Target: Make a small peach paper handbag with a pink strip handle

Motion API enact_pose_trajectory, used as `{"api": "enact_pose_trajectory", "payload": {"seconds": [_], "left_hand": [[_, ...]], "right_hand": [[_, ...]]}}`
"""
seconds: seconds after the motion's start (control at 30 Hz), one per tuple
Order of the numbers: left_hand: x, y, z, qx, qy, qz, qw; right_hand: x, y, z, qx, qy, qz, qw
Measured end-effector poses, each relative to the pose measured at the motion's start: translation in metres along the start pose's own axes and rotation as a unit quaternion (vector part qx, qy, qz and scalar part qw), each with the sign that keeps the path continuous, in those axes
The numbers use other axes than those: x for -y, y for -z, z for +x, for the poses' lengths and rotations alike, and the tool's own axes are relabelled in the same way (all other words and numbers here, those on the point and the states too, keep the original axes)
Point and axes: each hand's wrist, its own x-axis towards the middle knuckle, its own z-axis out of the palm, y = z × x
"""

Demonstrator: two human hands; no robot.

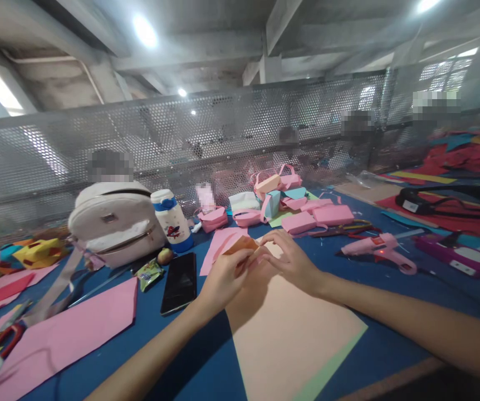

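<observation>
A small folded orange paper piece (pixel 240 244) is held up over the far end of a large peach sheet (pixel 294 323). My left hand (pixel 230 274) pinches it from the left, fingers closed round its lower edge. At its right side, my right hand (pixel 288 257) has bent fingers, with thumb and fingertips close together at the paper's edge. A green sheet (pixel 332 365) shows beneath the peach one. Pink paper (pixel 215 250) lies just behind my left hand. The fingertips partly hide the folded piece.
Left are a phone (pixel 179 283), a snack packet (pixel 150 274), a bottle (pixel 172 221), a white backpack (pixel 114 223) and pink sheets (pixel 77 328). Small paper bags (pixel 298 223) stand behind. A pink glue gun (pixel 380 250) and a purple case (pixel 459 253) lie right. A perforated metal screen (pixel 223 139) borders the table.
</observation>
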Motion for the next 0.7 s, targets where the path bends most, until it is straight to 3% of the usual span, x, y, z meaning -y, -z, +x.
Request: {"api": "enact_pose_trajectory", "payload": {"seconds": [0.7], "left_hand": [[0.0024, -0.0016, -0.0002, -0.001, -0.027, 0.057, 0.998]], "right_hand": [[0.0010, -0.0001, -0.0002, 0.000, -0.002, 0.013, 1.000]]}}
